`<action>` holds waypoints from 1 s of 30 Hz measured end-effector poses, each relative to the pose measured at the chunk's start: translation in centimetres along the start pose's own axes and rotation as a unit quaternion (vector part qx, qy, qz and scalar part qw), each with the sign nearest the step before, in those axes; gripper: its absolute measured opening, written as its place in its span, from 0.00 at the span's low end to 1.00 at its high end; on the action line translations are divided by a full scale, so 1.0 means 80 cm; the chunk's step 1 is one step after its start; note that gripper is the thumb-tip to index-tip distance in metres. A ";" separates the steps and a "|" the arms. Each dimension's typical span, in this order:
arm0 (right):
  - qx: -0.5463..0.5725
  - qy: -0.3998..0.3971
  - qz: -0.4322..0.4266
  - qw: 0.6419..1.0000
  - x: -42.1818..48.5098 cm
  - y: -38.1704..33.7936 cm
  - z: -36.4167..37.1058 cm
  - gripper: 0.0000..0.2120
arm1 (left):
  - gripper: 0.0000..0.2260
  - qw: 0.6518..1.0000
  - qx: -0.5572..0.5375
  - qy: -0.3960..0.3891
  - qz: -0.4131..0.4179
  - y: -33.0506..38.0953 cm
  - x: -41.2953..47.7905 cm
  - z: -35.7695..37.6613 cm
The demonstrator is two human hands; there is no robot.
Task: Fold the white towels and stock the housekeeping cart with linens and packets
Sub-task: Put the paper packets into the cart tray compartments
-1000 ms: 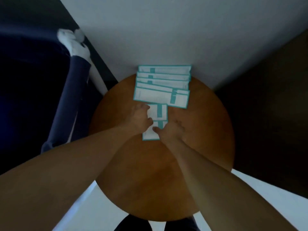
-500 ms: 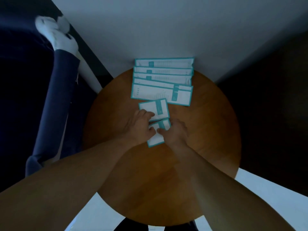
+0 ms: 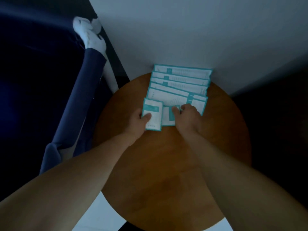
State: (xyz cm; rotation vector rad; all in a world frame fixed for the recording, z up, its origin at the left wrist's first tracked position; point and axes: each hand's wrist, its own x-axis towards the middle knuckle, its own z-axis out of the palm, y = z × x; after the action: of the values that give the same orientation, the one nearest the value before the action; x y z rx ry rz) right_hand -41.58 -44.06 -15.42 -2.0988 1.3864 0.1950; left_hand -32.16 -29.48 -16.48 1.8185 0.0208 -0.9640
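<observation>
Seemed mid-way through gathering packets for the cart. Pinched the small packet (image 3: 153,116), flat, white, teal-edged, in the left hand (image 3: 138,121), thumb on its face. Covered the second small packet (image 3: 167,118) just beside it with the right hand (image 3: 188,117), fingers bent; gripping or pressing, could not tell. Left the long packets (image 3: 180,84) overlapped across the round wooden table (image 3: 166,164). Probably needed squaring next; slick film, likely to slide.

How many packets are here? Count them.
7. Five long packets overlap at the table's far edge; the left hand grips one small packet; the right hand touches the other small packet. More may hide beneath.
</observation>
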 end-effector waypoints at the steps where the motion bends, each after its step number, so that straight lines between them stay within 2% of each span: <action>1: -0.027 -0.010 0.025 0.999 -0.002 -0.005 0.006 0.29 | 0.02 1.000 -0.006 0.023 0.005 -0.003 0.001 -0.005; 4: -0.041 -0.044 0.093 0.994 -0.011 -0.014 0.027 0.44 | 0.06 0.998 0.006 0.055 0.026 -0.015 0.007 -0.014; 8: -0.032 -0.065 0.119 0.990 -0.009 -0.014 0.042 0.50 | 0.06 0.997 0.002 0.064 0.043 -0.020 0.012 -0.018; 10: -0.019 -0.060 0.140 0.988 -0.008 -0.012 0.040 0.50 | 0.06 0.997 0.009 0.064 0.050 -0.019 0.013 -0.017; 12: -0.012 -0.045 0.139 0.989 -0.011 -0.006 0.033 0.44 | 0.07 0.996 0.016 0.065 0.053 -0.016 0.012 -0.015; 14: 0.006 -0.065 0.124 0.990 -0.016 0.003 0.028 0.37 | 0.06 0.996 0.041 0.061 0.053 -0.012 0.007 -0.013; 16: 0.048 -0.072 0.140 0.986 -0.024 0.011 0.023 0.36 | 0.06 0.996 0.060 0.052 0.051 -0.005 0.000 -0.012; 20: 0.090 -0.036 0.182 0.979 -0.031 0.003 0.022 0.47 | 0.06 0.994 0.073 0.064 0.054 0.010 -0.007 -0.015; 22: 0.100 -0.041 0.187 0.976 -0.028 -0.007 0.030 0.55 | 0.04 0.993 0.069 0.074 0.057 0.011 -0.007 -0.018; 24: 0.087 -0.047 0.199 0.975 -0.025 -0.014 0.042 0.58 | 0.03 0.993 0.068 0.074 0.054 0.006 -0.007 -0.020; 26: 0.067 -0.048 0.208 0.975 -0.023 -0.017 0.050 0.57 | 0.03 0.994 0.065 0.073 0.051 0.000 -0.007 -0.019; 30: 0.071 -0.051 0.215 0.973 -0.017 -0.016 0.052 0.50 | 0.05 0.994 0.060 0.078 0.052 -0.010 -0.007 -0.020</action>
State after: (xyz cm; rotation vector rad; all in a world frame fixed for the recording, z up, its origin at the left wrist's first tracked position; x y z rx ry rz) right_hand -40.25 -40.32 -17.61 -1.6304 1.7224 0.3610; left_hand -31.94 -27.60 -16.49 1.9822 -0.0348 -0.7615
